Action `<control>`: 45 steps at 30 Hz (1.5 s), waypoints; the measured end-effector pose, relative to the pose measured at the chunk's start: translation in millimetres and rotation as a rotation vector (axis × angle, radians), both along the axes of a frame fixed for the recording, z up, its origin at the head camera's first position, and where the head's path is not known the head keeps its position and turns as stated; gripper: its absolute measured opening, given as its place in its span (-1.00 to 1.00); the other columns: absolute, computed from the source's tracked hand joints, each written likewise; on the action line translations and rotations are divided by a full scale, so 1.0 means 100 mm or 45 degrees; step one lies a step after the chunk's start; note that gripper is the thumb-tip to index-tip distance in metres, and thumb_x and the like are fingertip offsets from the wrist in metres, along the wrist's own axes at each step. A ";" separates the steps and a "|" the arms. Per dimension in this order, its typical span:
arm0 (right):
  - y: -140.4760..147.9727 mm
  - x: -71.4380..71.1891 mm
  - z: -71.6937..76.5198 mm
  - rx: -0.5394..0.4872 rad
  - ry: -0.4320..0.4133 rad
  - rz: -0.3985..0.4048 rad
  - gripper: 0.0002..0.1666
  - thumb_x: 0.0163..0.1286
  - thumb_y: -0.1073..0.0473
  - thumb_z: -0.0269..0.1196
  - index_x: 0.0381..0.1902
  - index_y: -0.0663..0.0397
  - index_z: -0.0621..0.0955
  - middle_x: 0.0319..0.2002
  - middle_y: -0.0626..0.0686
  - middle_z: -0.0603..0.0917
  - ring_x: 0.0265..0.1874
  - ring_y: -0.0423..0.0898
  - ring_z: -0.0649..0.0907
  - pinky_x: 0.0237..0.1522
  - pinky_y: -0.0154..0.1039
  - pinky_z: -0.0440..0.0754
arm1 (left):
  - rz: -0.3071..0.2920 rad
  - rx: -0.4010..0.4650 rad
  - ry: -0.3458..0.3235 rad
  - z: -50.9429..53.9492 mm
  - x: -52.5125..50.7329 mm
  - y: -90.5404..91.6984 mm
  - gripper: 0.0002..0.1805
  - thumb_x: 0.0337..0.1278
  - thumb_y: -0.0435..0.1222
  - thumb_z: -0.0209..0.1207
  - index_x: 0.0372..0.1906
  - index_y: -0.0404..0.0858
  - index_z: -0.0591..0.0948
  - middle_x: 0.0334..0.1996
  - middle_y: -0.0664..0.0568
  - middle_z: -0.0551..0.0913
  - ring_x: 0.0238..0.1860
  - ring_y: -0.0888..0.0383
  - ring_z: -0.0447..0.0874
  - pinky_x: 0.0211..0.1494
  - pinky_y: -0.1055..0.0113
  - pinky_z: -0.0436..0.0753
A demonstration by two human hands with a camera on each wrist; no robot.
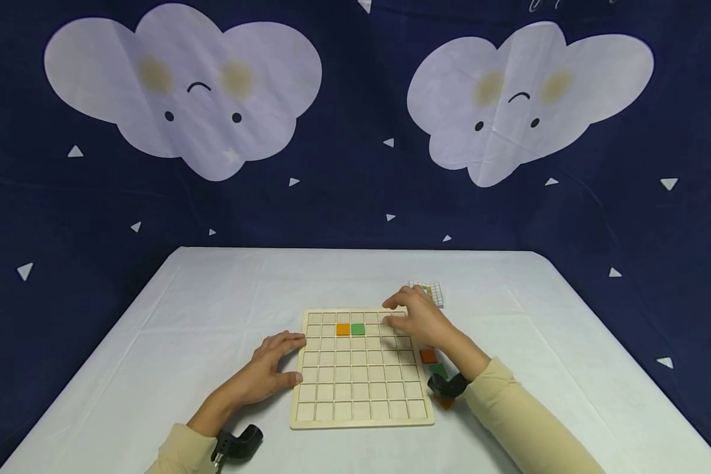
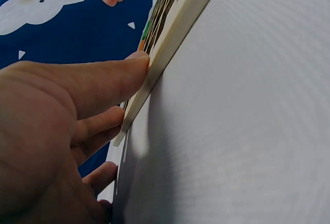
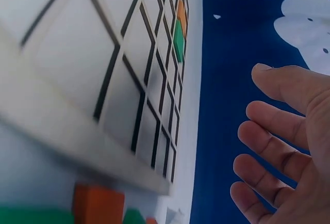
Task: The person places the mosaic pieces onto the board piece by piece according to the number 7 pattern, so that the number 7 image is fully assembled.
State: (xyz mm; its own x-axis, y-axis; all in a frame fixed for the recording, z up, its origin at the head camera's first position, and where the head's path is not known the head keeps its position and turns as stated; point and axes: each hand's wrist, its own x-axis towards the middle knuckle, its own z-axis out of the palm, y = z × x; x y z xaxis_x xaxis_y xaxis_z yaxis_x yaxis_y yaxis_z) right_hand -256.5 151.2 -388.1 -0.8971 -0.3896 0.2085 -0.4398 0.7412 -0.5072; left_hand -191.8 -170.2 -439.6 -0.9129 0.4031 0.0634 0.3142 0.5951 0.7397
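Starting with the left hand (image 1: 263,373), we see its thumb and fingers spread apart, resting against the near-side edge of the wooden grid board (image 1: 361,424), which lies flat on the white desk (image 1: 154,362) between both hands. Inside the grid, beyond the left hand's fingertips and to their right, we find the orange square tile (image 1: 343,329) and, right beside it, the green square tile (image 1: 358,329); these two are seated in neighbouring cells, and that is all the placing we can count as done. The other cells we can make out are bare, so we judge the work to be at an early stage.

The right hand (image 1: 422,320) hangs over the board's far right corner, thumb and fingers wide apart with nothing between them. Just beyond it, partly hidden, is a small printed grid card (image 1: 436,293) with coloured squares. Below the right hand, beside the board, lie a red-orange tile (image 1: 428,356), a second green tile (image 1: 438,371) and, partly covered by the wrist, another orange tile (image 1: 447,403). These seem to be what is left; we cannot tell whether the arm hides more.
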 end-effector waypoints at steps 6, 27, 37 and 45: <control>0.14 0.01 0.00 -0.017 0.023 -0.022 -0.65 0.18 0.07 0.34 -0.09 0.07 0.66 -0.17 -0.03 0.62 -0.07 -0.04 0.48 0.00 0.00 0.48 | 0.004 -0.005 -0.009 0.00 0.00 0.00 -0.32 0.03 -0.22 0.30 0.30 -0.24 0.39 0.39 -0.07 0.25 0.46 -0.18 -0.04 0.38 -0.30 -0.06; 0.51 0.06 -0.05 0.012 -0.006 -0.169 -0.63 0.18 0.06 0.33 -0.05 0.05 0.66 -0.12 0.03 0.63 -0.06 0.00 0.50 -0.03 -0.01 0.49 | 0.012 -0.011 -0.008 0.02 0.01 0.01 -0.32 0.03 -0.23 0.30 0.30 -0.25 0.39 0.39 -0.07 0.26 0.46 -0.18 -0.05 0.39 -0.30 -0.06; 0.65 0.07 -0.15 0.027 -0.018 -0.219 -0.61 0.15 0.04 0.35 -0.06 0.05 0.65 -0.15 0.01 0.64 -0.07 0.00 0.50 -0.04 -0.02 0.48 | 0.024 -0.010 -0.025 0.02 0.01 0.01 -0.32 0.02 -0.22 0.31 0.30 -0.25 0.39 0.39 -0.06 0.25 0.46 -0.18 -0.05 0.39 -0.30 -0.06; 0.73 0.04 -0.21 0.054 -0.008 -0.230 -0.62 0.15 0.08 0.35 -0.08 0.09 0.66 -0.19 0.03 0.64 -0.09 0.01 0.51 -0.04 -0.02 0.48 | 0.023 -0.023 -0.026 0.02 0.01 0.01 -0.33 0.02 -0.22 0.31 0.30 -0.23 0.40 0.39 -0.05 0.25 0.47 -0.18 -0.06 0.39 -0.31 -0.05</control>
State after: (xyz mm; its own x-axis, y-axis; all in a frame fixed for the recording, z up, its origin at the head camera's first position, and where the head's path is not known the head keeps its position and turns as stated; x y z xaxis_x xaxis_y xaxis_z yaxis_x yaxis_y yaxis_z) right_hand -252.7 224.7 -408.6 -0.9546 -0.2301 0.1893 -0.2942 0.8287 -0.4761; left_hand -191.0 -169.0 -437.1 -0.9211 0.3876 0.0377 0.2882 0.6135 0.7352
